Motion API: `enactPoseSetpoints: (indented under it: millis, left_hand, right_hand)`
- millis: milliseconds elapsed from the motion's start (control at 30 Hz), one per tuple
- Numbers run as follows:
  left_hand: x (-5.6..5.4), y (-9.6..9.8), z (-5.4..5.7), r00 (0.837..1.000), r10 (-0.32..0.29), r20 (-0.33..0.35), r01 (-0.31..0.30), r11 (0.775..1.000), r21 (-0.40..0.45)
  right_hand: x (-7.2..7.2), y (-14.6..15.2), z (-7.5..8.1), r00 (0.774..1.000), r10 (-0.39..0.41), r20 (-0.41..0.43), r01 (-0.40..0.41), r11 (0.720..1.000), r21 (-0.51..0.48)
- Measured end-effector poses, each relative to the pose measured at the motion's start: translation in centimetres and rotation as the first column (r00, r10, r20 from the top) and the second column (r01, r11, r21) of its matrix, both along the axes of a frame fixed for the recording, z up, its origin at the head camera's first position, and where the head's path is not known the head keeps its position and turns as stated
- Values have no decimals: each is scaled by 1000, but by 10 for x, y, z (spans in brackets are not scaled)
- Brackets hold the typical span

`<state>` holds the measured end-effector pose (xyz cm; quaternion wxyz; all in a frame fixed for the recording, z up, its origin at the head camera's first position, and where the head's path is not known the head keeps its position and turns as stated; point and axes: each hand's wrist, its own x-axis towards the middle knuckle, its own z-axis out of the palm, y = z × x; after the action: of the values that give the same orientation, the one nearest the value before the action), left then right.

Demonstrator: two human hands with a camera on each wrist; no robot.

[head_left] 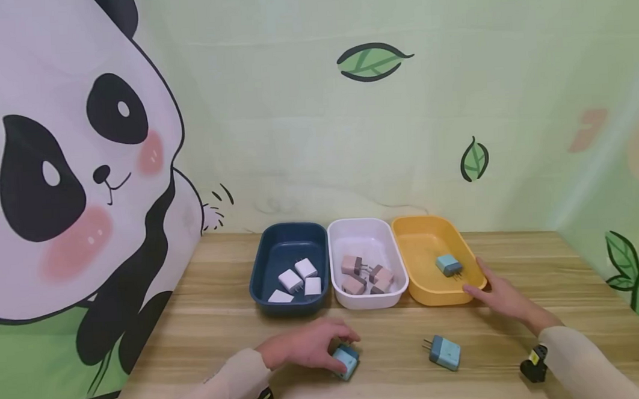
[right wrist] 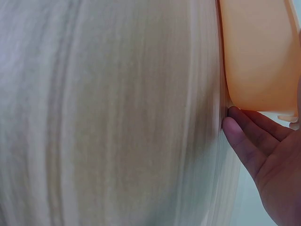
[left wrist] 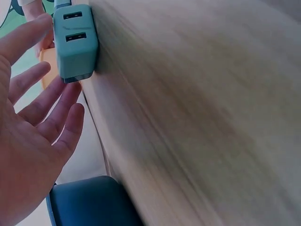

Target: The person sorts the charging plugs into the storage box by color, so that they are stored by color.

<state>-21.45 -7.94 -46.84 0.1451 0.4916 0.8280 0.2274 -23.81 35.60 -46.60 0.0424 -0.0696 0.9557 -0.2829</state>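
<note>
My left hand (head_left: 312, 343) hovers around a teal charger (head_left: 346, 362) on the table, its thumb right at one side and its relaxed fingers spread past the far end. In the left wrist view that charger (left wrist: 76, 40) shows two USB ports, with a gap between the palm and its body. Over on the right, my right hand (head_left: 506, 295) rests its extended fingers and thumb against the corner of the yellow bin (head_left: 438, 295). Inside that bin lies one teal charger (head_left: 449, 265). Another teal charger (head_left: 444, 353) lies on the table between the hands, prongs pointing left.
A navy bin (head_left: 289, 308) with several white chargers (head_left: 290, 280) and a white bin (head_left: 370, 300) with several pink chargers (head_left: 353, 284) stand left of the yellow one, side by side. Behind the wooden table (head_left: 394, 382) is a wall with a printed panda (head_left: 101, 175).
</note>
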Motion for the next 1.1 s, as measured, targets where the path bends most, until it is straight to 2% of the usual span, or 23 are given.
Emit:
enactPoseSetpoints:
  millis: [133,233,467,667,833,1100]
  left_hand:
    - [4,1,3,1000,3,-1,-3,1000,-19]
    - [5,4,1,1000,-11,-3,11,999,-42]
    - [7,3,-2,997,-33,-70,28,997,-68]
    - [7,2,-2,999,9,-42,-12,997,-75]
    - [7,3,0,996,39,-84,-45,996,-71]
    - [4,6,6,990,107,-91,-113,992,-60]
  right_hand:
    - [1,-1,1,1000,3,-12,-3,1000,15]
    - [1,-1,-1,1000,6,-21,-6,1000,14]
    - [1,0,-1,1000,8,-19,-8,1000,14]
    - [0,1,-1,1000,6,-17,-5,1000,19]
    - [0,1,-2,1000,6,-15,-5,1000,23]
    - [0,1,-3,1000,-7,11,7,1000,6]
